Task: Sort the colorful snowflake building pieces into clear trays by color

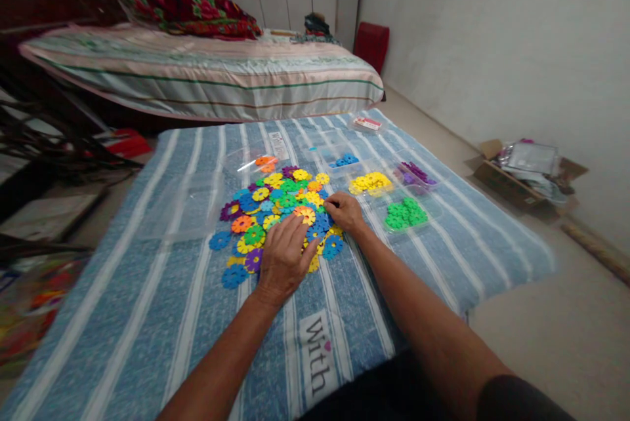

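Note:
A mixed pile of plastic snowflake discs (290, 201) in yellow, blue, green, orange and purple lies on the striped cloth. My left hand (283, 254) rests on the near side of the pile, fingers stretched out over the discs, an orange-and-yellow one at their tips. At the pile's right edge, my right hand (344, 211) has its fingers curled together; whatever they hold is hidden. Clear tubs to the right hold sorted discs: yellow discs (370, 183), green discs (405, 213), purple discs (416, 173) and blue discs (344, 160). Orange discs (266, 162) sit in another clear container behind the pile.
A clear plastic lid or tray (184, 208) lies left of the pile. At the table's far edge is a small clear box (367, 123). Beyond stands a bed (221, 80); an open cardboard box (516, 178) is on the floor at right.

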`<move>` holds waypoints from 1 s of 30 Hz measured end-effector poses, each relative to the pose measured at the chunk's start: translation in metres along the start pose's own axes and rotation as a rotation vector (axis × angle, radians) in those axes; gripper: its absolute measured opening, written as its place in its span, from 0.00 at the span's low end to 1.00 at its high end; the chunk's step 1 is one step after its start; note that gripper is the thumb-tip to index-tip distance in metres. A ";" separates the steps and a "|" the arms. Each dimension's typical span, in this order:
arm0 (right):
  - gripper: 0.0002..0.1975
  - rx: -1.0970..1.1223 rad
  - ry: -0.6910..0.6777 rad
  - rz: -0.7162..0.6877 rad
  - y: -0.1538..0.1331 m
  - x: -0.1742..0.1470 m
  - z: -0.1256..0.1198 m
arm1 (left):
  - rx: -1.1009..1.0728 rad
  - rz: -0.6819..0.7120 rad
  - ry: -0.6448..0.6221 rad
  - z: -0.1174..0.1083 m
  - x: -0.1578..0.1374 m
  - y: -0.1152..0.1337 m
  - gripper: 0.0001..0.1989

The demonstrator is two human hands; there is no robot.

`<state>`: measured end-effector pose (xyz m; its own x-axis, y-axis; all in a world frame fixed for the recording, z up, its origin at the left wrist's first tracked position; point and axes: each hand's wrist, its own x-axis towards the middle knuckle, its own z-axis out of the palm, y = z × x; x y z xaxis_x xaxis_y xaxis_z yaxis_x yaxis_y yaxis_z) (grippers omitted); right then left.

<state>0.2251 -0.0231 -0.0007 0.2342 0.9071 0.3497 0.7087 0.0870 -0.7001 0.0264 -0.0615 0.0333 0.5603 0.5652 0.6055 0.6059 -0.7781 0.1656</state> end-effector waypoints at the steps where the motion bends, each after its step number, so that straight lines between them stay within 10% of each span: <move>1: 0.08 0.003 0.003 -0.001 0.000 -0.001 0.000 | -0.005 -0.013 0.049 0.000 0.001 -0.004 0.15; 20: 0.14 0.076 0.061 -0.003 -0.007 -0.025 -0.006 | 0.100 -0.691 0.490 -0.028 0.005 -0.105 0.14; 30: 0.14 0.057 0.022 0.023 -0.008 -0.028 -0.006 | 0.096 -0.607 0.425 -0.016 -0.013 -0.098 0.12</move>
<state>0.2162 -0.0516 -0.0012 0.2647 0.9001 0.3462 0.6644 0.0900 -0.7419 -0.0496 0.0034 0.0220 -0.1430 0.7177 0.6815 0.7967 -0.3251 0.5095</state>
